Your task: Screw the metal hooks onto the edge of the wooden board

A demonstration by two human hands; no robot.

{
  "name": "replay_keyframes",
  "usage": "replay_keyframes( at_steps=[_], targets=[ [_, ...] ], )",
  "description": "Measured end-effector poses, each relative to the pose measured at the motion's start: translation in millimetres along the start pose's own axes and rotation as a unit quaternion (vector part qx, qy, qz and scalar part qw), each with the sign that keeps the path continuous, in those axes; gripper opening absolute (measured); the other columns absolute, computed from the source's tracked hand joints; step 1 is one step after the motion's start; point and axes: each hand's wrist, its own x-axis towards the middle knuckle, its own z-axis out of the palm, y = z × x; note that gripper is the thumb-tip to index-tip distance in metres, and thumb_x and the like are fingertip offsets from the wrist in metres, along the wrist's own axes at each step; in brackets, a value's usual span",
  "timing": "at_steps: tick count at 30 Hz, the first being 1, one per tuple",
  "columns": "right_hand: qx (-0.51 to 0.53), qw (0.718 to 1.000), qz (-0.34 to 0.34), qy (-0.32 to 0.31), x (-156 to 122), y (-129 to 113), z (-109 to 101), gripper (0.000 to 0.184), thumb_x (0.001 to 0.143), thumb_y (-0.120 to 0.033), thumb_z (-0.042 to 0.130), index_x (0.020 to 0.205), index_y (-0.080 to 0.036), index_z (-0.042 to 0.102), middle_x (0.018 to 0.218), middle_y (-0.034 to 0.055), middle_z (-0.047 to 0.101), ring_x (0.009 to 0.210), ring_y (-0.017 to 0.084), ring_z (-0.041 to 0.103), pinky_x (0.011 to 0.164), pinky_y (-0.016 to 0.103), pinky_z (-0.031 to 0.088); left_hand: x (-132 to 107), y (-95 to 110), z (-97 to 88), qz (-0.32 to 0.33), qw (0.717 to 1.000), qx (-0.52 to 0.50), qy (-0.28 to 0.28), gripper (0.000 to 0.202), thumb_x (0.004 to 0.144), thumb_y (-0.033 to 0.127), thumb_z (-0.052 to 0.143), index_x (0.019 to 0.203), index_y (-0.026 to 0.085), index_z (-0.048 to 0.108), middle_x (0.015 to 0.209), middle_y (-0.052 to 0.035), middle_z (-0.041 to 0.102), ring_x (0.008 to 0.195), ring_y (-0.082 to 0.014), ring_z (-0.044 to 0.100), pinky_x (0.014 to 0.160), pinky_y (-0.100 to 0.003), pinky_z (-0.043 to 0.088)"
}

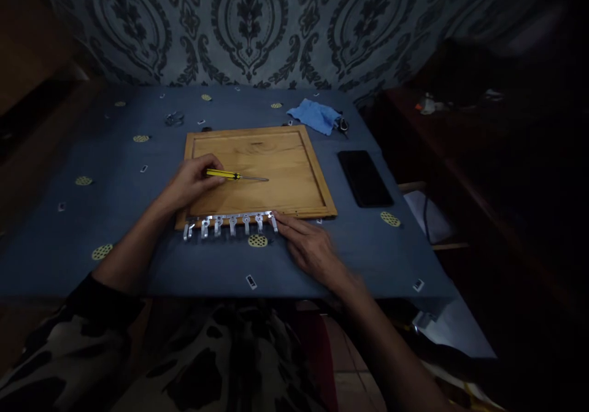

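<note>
Pointing it crosswise, rightward, the left grip [196, 178] clasps the screwdriver [236, 176]; right grip [308, 242] unclear.

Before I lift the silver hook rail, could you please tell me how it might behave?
The silver hook rail would probably stay stiff, since it looks like one straight metal strip. Its shine suggests slipperiness. It may tip toward its hooks, which jut past the wooden board.
</note>
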Motion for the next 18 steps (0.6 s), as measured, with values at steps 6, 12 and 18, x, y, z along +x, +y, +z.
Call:
replay_keyframes(
  at_steps=[6, 12, 18],
  targets=[
    [-0.001, 1.000, 0.022, -0.017, 2.0, -2.6, -0.5, 0.065, 0.087, 0.002, 0.051, 0.146, -0.024, 0.059, 0.150, 0.0069, 0.062, 0.130, 0.022, 0.067, 0.107, 0.040, 0.059, -3.6, 49.1, 3.8, 0.017, 0.968, -0.231, 0.093, 0.034, 0.071, 0.041, 0.087, 0.085, 0.018, 0.068, 0.079, 0.0004, 0.066, 0.070, -0.0120, 0.062, 0.068, -0.024, 0.052],
    [0.008, 1.000, 0.010, -0.007, 4.7, -5.0, -2.2, 0.051, 0.093, -0.002, 0.046, 0.139, -0.015, 0.063, 0.149, 0.0104, 0.062, 0.131, 0.021, 0.066, 0.108, 0.038, 0.059, -14.5, 89.2, 12.9, 0.084, 0.973, -0.196, 0.092, 0.018, 0.092, 0.036, 0.071, 0.097, 0.020, 0.064, 0.089, -0.0016, 0.068, 0.070, -0.0123, 0.067, 0.064, -0.026, 0.059],
    [0.013, 1.000, 0.011, -0.007, 4.9, -3.5, 0.1, 0.059, 0.087, 0.003, 0.048, 0.141, -0.015, 0.062, 0.150, 0.0113, 0.061, 0.131, 0.023, 0.065, 0.107, 0.041, 0.059, -18.3, 100.0, 17.9, 0.139, 0.978, -0.122, 0.100, 0.009, 0.098, 0.031, 0.062, 0.099, 0.022, 0.061, 0.091, -0.0006, 0.067, 0.074, -0.0121, 0.067, 0.065, -0.024, 0.059]
  ],
)
